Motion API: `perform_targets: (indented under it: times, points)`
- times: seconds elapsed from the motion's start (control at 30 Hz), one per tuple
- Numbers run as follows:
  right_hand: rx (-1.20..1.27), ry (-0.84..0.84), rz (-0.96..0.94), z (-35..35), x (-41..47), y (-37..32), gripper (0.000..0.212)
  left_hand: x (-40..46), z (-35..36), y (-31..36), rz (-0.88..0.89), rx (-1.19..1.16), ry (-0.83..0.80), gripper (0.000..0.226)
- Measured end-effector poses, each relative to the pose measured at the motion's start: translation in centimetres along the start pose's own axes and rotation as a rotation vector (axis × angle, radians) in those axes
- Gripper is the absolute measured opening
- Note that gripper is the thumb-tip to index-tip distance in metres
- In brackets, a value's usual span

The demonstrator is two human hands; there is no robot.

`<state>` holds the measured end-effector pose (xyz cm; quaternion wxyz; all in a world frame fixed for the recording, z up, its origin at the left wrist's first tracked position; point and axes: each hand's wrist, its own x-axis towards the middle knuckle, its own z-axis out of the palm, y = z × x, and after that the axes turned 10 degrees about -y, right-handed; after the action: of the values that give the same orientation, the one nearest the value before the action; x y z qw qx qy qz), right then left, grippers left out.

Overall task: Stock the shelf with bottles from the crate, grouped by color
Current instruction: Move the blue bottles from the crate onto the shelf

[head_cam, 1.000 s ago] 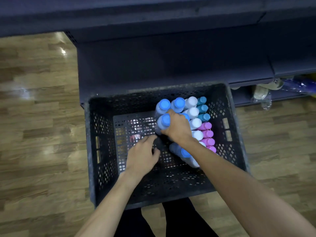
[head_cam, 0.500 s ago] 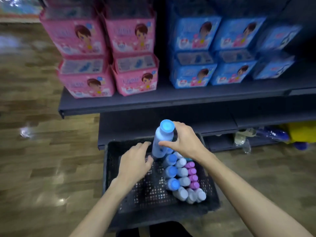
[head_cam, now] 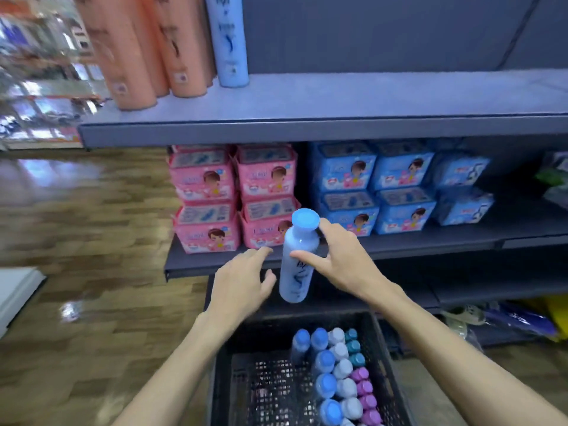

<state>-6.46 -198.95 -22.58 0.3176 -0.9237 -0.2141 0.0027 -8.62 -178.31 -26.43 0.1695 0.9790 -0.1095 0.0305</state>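
My right hand point(head_cam: 341, 259) holds a light-blue bottle point(head_cam: 297, 265) with a bright blue cap upright in the air, fingers around its neck and upper body. My left hand point(head_cam: 241, 284) hovers just left of the bottle with fingers spread, not touching it. Below stands the black crate point(head_cam: 233, 364) with several bottles packed along its right side: blue caps point(head_cam: 324, 385), white caps, teal caps point(head_cam: 353, 348) and purple caps point(head_cam: 362, 387). On the top shelf point(head_cam: 338, 99) stand orange bottles point(head_cam: 135, 50) and one light-blue bottle point(head_cam: 229, 41).
The middle shelf holds pink packs point(head_cam: 233, 195) on the left and blue packs point(head_cam: 396, 186) on the right. The top shelf is bare to the right of the light-blue bottle. Wood floor point(head_cam: 76, 241) lies left. Bags point(head_cam: 522, 318) lie under the lowest shelf.
My right hand lifted a blue-capped bottle out of the crate and raised it to middle-shelf height. My left hand rose alongside. The view tilted up from the crate to the shelves.
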Motion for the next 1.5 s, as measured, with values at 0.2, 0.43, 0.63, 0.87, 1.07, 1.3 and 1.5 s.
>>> perform_targets:
  times: [0.2, 0.43, 0.63, 0.87, 1.07, 1.3, 1.5]
  points:
    - [0.008, 0.097, -0.059, -4.1, 1.7, -3.3, 0.053, 1.4, -5.3, 0.3, 0.041, -0.014, 0.094, 0.042]
    - [0.04, 0.22, -0.17, -10.0, 3.4, -8.7, 0.052, 3.3, -11.8, 1.5, 0.107, 0.035, 0.251, 0.038]
    - [0.074, 0.288, -0.236, -14.9, 5.5, -12.9, 0.043, 4.9, -17.0, 2.3, 0.153, 0.043, 0.371, 0.034]
    - [0.038, 0.361, -0.289, -19.0, 8.5, -16.3, 0.044, 6.8, -22.3, 2.9, 0.176, 0.073, 0.426, 0.036]
    - [0.028, 0.371, -0.286, -20.4, 10.8, -17.5, 0.043, 7.7, -25.0, 3.5, 0.191, 0.105, 0.457, 0.037]
    - [0.006, 0.351, -0.287, -21.2, 12.9, -18.7, 0.043, 8.3, -26.9, 2.7, 0.178, 0.127, 0.463, 0.035]
    - [0.002, 0.354, -0.261, -21.0, 15.4, -19.5, 0.038, 9.0, -27.7, 2.2, 0.169, 0.106, 0.456, 0.033]
